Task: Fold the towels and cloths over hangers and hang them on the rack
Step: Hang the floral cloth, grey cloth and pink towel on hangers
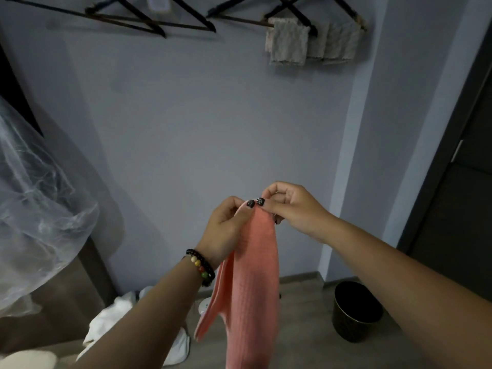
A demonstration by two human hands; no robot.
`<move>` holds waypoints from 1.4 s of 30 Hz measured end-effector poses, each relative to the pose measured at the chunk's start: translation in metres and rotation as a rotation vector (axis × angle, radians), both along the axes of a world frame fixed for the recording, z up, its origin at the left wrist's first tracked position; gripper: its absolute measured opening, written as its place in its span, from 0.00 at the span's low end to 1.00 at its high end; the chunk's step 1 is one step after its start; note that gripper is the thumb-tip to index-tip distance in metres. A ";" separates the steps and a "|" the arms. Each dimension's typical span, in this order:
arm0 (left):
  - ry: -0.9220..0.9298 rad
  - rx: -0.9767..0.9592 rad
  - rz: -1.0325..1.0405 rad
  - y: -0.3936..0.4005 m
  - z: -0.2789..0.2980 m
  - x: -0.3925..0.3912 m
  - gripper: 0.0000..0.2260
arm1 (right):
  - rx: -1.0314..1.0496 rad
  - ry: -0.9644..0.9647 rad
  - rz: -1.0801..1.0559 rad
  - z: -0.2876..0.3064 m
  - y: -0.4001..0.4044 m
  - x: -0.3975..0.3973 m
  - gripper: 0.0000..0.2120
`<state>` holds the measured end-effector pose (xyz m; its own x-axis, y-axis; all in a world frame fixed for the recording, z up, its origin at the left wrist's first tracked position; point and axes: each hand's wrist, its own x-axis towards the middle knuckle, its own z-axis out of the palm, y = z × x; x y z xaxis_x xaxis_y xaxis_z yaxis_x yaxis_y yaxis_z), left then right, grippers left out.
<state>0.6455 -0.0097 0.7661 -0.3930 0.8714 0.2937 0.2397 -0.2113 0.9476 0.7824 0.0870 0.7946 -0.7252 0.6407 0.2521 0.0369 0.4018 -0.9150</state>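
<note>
Grey textured cloths (287, 43) already hang on one dark hanger (290, 12), while the left hand (226, 227) and right hand (290, 206) pinch the top edge of a pink waffle-weave towel (250, 288) hanging before the wall, several dark empty hangers (127, 17) waiting.

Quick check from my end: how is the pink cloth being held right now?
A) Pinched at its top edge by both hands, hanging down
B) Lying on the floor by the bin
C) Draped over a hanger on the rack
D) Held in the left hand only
A: the left hand and right hand both pinch the top edge of the pink cloth, which hangs down between the forearms.
</note>
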 end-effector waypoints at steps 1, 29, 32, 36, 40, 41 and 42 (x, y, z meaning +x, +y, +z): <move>0.005 0.002 0.005 0.001 0.002 -0.001 0.08 | -0.039 0.014 0.017 -0.004 -0.001 0.001 0.03; -0.313 0.097 0.312 -0.038 0.010 -0.144 0.12 | 0.090 -0.625 0.011 -0.143 0.008 -0.045 0.10; -0.324 0.083 0.422 -0.047 -0.008 -0.172 0.12 | 0.106 -0.652 -0.088 -0.150 0.023 -0.035 0.07; -0.265 0.029 0.498 -0.056 -0.035 -0.198 0.11 | 0.189 -0.571 -0.175 -0.138 0.042 -0.020 0.09; -0.269 0.011 0.471 -0.059 -0.055 -0.215 0.10 | -0.031 -0.386 -0.157 -0.114 0.052 -0.006 0.06; -0.282 0.016 0.456 -0.058 -0.057 -0.216 0.10 | -0.189 -0.318 -0.137 -0.110 0.054 -0.004 0.06; -0.298 0.024 0.440 -0.057 -0.059 -0.216 0.10 | -0.350 -0.256 -0.117 -0.107 0.055 -0.004 0.05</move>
<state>0.4295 -0.0664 0.7074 -0.7892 0.5999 0.1314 0.0314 -0.1742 0.9842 0.7787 0.1415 0.6880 -0.6534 0.7371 -0.1725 0.3068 0.0495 -0.9505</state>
